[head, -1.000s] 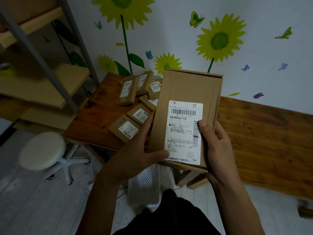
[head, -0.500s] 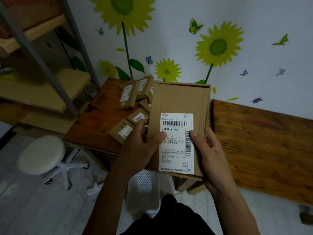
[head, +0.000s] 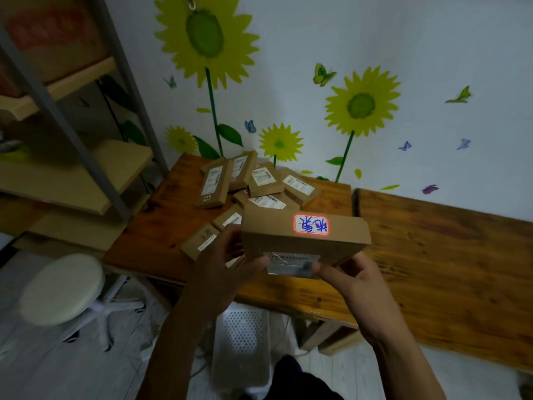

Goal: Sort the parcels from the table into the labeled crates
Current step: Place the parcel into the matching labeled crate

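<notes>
Parcel (head: 302, 241) at frame centre, above the table (head: 150, 235), pinched by my left hand (head: 227, 272) and right hand (head: 357, 284); I should steady it and read the handwritten sticker (head: 311, 224) before choosing a crate.

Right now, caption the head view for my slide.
Both hands, left hand and right hand, hold a brown cardboard parcel above the wooden table.

**Cardboard parcel held above a pile of parcels**

A flat brown cardboard parcel (head: 302, 241) is held in the air, tipped so its narrow edge faces up. That edge carries a red-bordered sticker (head: 311, 224) with blue handwriting. A blurred shipping label (head: 291, 262) shows on the side below. Behind it, about nine smaller labelled parcels (head: 253, 183) lie jumbled on the wooden table (head: 150, 226).
</notes>
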